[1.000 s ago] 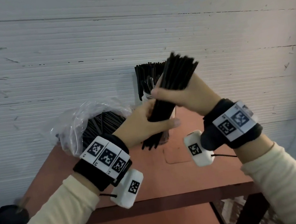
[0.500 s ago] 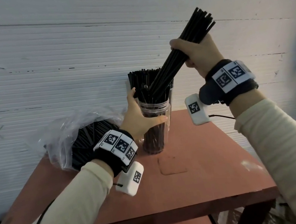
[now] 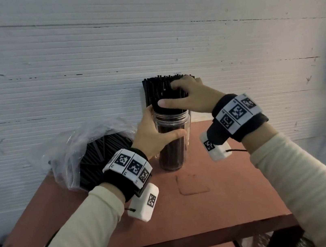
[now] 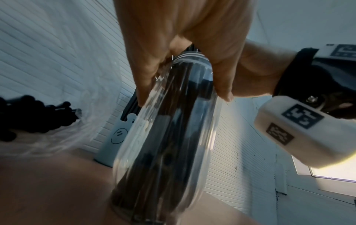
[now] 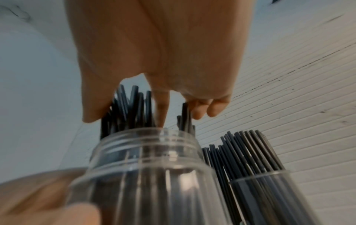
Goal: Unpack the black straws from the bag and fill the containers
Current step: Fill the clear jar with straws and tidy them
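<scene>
A clear plastic jar (image 3: 172, 156) (image 4: 163, 152) (image 5: 146, 175) stands on the red-brown table (image 3: 212, 201), packed with black straws (image 3: 159, 89) (image 5: 133, 106) that stick out above its rim. My left hand (image 3: 157, 130) (image 4: 173, 45) grips the jar's upper part, thumb in front. My right hand (image 3: 192, 97) (image 5: 163, 53) is curled over the straws' upper ends, thumb at the front, fingers on top and among them. To the left lies the clear plastic bag (image 3: 72, 150), open, with more black straws (image 3: 100, 154) inside.
A second clear jar (image 5: 265, 197) full of straws stands right behind the first, close to the white ribbed wall (image 3: 144, 40). A pale container with a smiley face (image 4: 117, 137) stands by it. The table's front edge (image 3: 197, 239) is near me.
My right hand, which held a straw bundle high and tilted, has come down; the bundle now stands in the jar. My left hand stays on the jar.
</scene>
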The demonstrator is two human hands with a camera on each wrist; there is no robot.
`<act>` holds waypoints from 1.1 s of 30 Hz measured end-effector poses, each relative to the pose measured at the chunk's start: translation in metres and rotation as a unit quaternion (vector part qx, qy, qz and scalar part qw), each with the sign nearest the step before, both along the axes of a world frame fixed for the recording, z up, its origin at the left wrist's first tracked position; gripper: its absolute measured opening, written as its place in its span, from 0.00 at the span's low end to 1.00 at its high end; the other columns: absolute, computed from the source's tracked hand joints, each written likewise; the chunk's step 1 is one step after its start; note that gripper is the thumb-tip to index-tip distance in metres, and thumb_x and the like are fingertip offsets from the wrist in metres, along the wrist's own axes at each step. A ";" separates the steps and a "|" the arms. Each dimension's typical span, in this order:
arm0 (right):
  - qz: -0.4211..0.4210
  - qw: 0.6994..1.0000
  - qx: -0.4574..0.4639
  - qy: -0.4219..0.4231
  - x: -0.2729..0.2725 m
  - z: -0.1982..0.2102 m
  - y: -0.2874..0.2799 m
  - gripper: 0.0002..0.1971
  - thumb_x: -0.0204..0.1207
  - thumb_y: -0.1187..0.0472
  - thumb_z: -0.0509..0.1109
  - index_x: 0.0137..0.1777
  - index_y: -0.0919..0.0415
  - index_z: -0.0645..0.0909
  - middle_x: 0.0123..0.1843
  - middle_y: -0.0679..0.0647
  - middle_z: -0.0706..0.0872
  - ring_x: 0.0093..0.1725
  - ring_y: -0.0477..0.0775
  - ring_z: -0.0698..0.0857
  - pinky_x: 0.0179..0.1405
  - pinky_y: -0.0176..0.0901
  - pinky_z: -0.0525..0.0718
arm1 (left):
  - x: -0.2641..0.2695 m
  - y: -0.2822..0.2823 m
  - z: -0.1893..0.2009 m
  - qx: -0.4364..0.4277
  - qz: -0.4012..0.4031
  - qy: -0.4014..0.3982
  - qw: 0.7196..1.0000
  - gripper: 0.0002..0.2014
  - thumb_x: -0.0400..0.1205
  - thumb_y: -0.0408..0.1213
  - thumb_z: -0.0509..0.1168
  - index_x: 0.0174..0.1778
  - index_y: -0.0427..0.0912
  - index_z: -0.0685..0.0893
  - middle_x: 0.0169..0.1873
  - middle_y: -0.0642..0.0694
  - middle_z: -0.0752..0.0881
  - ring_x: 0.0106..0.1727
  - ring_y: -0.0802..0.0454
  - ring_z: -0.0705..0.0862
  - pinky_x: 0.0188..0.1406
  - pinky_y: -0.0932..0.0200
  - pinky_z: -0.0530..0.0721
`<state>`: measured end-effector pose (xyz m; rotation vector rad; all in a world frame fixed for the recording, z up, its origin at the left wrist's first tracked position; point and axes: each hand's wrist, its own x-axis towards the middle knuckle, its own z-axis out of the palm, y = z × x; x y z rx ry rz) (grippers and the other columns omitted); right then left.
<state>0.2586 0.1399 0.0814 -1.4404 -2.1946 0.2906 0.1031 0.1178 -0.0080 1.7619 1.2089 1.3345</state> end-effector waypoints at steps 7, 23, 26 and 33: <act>0.142 0.968 0.197 0.062 -0.012 -0.010 -0.016 0.25 0.82 0.58 0.66 0.79 0.54 0.68 0.76 0.50 0.73 0.73 0.44 0.72 0.74 0.34 0.69 | 0.001 -0.001 0.001 -0.010 -0.014 0.004 1.000 0.46 0.67 0.43 0.82 0.77 0.47 0.63 0.65 0.55 0.79 0.68 0.57 0.78 0.73 0.55 0.74; 0.157 0.923 0.309 0.166 -0.064 -0.024 -0.051 0.08 0.77 0.64 0.65 0.52 0.64 0.84 0.47 0.53 0.84 0.47 0.49 0.82 0.50 0.38 0.80 | -0.068 -0.039 0.031 0.103 0.116 0.049 0.987 0.24 0.78 0.27 0.65 0.67 0.54 0.78 0.62 0.54 0.83 0.63 0.58 0.81 0.63 0.67 0.76; 0.163 0.956 0.179 0.163 -0.092 -0.042 -0.055 0.06 0.77 0.65 0.66 0.48 0.62 0.85 0.41 0.54 0.87 0.41 0.51 0.83 0.43 0.39 0.81 | -0.097 -0.048 0.038 0.150 0.174 0.064 0.971 0.18 0.77 0.27 0.64 0.56 0.53 0.83 0.55 0.57 0.85 0.54 0.65 0.82 0.50 0.79 0.73; 0.163 0.975 -0.104 -0.104 -0.150 -0.081 -0.039 0.20 0.84 0.50 0.61 0.71 0.57 0.78 0.68 0.55 0.83 0.67 0.55 0.80 0.62 0.41 0.73 | -0.158 -0.047 0.026 0.053 0.181 0.217 0.958 0.17 0.75 0.30 0.67 0.57 0.54 0.86 0.65 0.50 0.82 0.69 0.52 0.77 0.64 0.59 0.72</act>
